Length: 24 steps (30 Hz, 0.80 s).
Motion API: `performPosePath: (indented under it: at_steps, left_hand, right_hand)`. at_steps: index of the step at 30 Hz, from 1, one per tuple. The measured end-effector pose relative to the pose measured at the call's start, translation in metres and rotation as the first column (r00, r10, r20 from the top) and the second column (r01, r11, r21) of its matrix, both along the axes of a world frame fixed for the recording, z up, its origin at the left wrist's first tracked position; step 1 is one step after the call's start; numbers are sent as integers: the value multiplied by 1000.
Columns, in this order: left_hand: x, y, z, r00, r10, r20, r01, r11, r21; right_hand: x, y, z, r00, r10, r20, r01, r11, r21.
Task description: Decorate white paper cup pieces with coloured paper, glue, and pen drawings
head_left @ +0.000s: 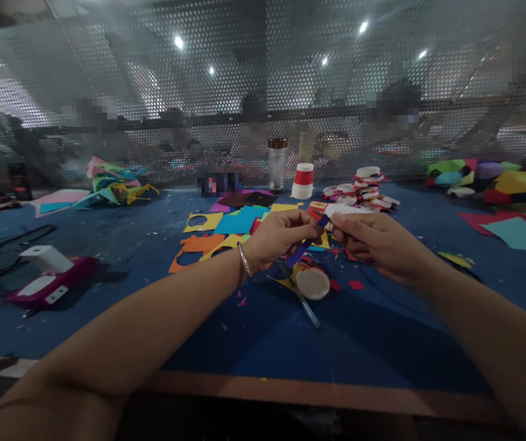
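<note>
My left hand (pixel 278 237) is closed in a pinch on a narrow dark blue paper strip (pixel 304 246) that slants down from my fingers. My right hand (pixel 373 242) is closed on a white ribbed paper cup (pixel 343 210) held on its side, its fingers meeting the top end of the strip. The two hands nearly touch above the blue table (pixel 263 331). Below them lie an upturned paper cup (pixel 312 283) and a thin metal tool (pixel 300 297), possibly scissors.
Coloured paper sheets with round holes (pixel 217 233) lie behind my hands. A clear jar (pixel 277 163), a stack of red and white cups (pixel 303 181) and several lids (pixel 364 187) stand at the back. A pink and white device (pixel 49 278) sits left. Perforated metal screen behind.
</note>
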<state>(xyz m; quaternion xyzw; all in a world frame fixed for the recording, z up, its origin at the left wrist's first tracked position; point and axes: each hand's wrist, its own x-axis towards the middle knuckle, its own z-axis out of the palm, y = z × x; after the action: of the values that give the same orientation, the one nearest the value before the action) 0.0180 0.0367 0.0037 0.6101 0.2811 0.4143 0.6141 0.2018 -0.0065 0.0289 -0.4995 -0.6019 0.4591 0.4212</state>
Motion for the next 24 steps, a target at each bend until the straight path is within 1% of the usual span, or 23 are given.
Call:
performPosePath:
  at_steps: [8, 14, 17, 20, 24]
  left_hand:
    - [1, 0, 1, 999, -8, 35, 9, 999, -31]
    - [0, -1, 2, 1000, -17, 7, 17, 1000, -24]
    - [0, 0, 5, 1000, -13, 19, 14, 999, -29]
    - [-3, 2, 7, 999, -22, 25, 22, 1000, -6]
    - [-9, 9, 6, 1000, -23, -22, 24, 999, 47]
  right_hand:
    - [4, 2, -2, 1000, 28, 5, -28, 1000, -11]
    - [6, 3, -2, 998, 51, 28, -51, 999, -2]
    - [6, 3, -2, 998, 51, 31, -52, 999, 14]
    - [6, 3, -1, 998, 48, 34, -48, 999, 12]
    - [5, 2, 0, 999, 19, 43, -19, 1000, 9]
